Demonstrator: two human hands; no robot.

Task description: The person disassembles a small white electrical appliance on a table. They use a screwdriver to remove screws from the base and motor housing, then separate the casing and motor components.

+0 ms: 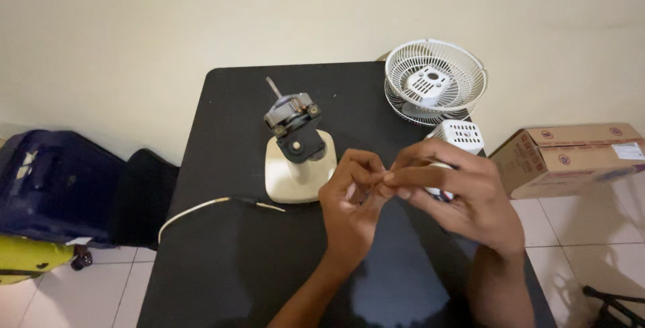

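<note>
Both forearms rise from the near edge, left hand (351, 200) and right hand (457, 190) meeting mid-scene, fingertips (386, 179) pinched together, touching, palms turned inward, fingers curled.

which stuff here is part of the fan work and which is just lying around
In the job: left hand and right hand pinching a small part together; fan motor on its base; white grille; vented white cover.
Lying about: cardboard box; dark blue bag.

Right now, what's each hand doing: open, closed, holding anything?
Left hand: fingers pinched closed; what they hold cannot be told.
Right hand: closed, fingertips meeting the left's.
</note>
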